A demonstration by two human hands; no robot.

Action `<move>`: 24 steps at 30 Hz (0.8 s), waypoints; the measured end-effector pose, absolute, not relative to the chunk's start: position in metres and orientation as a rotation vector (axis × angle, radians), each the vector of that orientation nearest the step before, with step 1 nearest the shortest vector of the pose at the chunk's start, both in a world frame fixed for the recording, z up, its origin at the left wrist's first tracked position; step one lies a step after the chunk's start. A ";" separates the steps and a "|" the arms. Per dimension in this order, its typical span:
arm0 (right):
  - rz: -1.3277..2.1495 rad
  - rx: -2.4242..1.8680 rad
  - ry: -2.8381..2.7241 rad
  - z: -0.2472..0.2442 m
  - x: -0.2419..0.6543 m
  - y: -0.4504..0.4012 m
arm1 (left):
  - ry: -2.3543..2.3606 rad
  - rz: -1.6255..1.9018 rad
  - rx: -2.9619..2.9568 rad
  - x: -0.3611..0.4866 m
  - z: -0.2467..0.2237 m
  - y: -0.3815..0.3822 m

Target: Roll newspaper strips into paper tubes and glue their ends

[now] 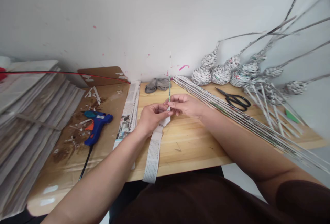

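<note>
My left hand (154, 116) and my right hand (184, 105) meet over the middle of the wooden table. Between them is a newspaper strip (152, 153), rolled at its upper end into a thin paper tube (169, 83) that stands upright. My right thumb and fingers pinch the tube near its base. My left fingers are closed on the strip where it turns into the roll. The flat tail of the strip slants down toward me and hangs over the table's front edge. My fingertips partly hide the rolled part.
Newspaper strips (132, 100) lie left of my hands, beside a blue glue gun (96, 127) and stacked newspapers (33, 120). Rolled paper tubes (219, 110), black scissors (234, 100) and several woven paper gourds (202, 76) are at right. A grey cloth (157, 85) lies by the wall.
</note>
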State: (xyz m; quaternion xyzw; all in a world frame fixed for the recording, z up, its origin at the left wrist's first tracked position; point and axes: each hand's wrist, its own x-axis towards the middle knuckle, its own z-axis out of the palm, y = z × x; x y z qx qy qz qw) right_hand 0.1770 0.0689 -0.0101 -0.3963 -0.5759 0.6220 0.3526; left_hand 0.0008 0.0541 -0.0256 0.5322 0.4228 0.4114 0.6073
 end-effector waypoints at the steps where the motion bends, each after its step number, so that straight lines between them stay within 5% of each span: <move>1: 1.690 -0.985 -1.479 -0.011 0.181 0.071 | 0.959 0.947 1.200 0.001 -0.025 0.054; 24: 1.552 -1.102 -1.482 -0.008 0.175 0.069 | 1.075 0.885 1.267 0.000 -0.025 0.051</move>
